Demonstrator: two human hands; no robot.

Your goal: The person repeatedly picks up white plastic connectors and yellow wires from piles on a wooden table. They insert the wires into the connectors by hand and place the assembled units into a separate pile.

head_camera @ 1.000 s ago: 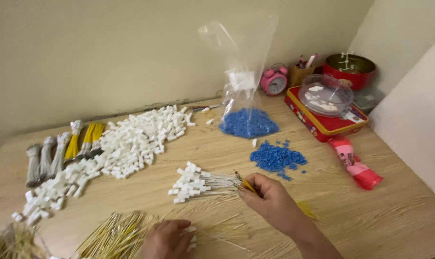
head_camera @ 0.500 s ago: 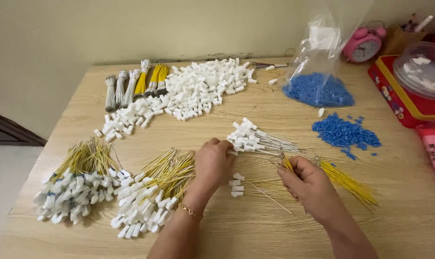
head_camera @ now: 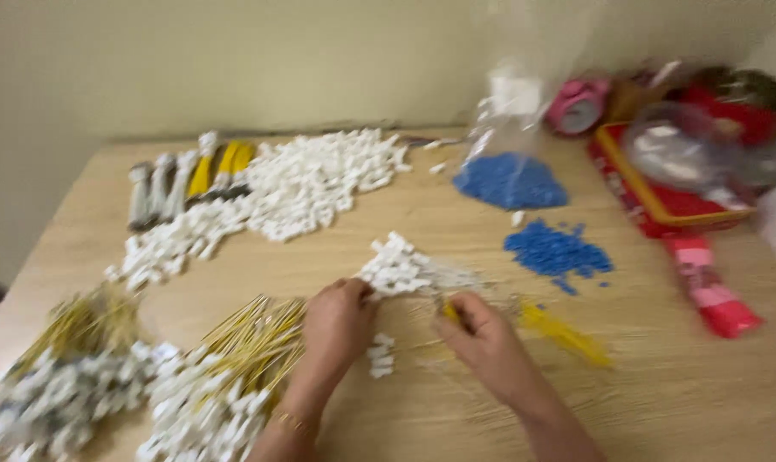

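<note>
While the left hand rests with fingers closed on the white connector bunch just above it, the right hand pinches a yellow wire; better feed it straight, slowly.

Head view, motion-blurred: the person's own two hands and forearms, bare.

We note the left hand and the right hand both enter from the bottom edge, each with the forearm showing down to the frame border. We see no sleeves on either forearm and no gloves. On the left wrist we record a thin gold-coloured chain bracelet, fine-linked, lying close around the wrist. We find no watch and no band on the right wrist. The fingers are bare; blur prevents us from reading rings, nails or any finer marks. Nothing else of the body shows.
</note>
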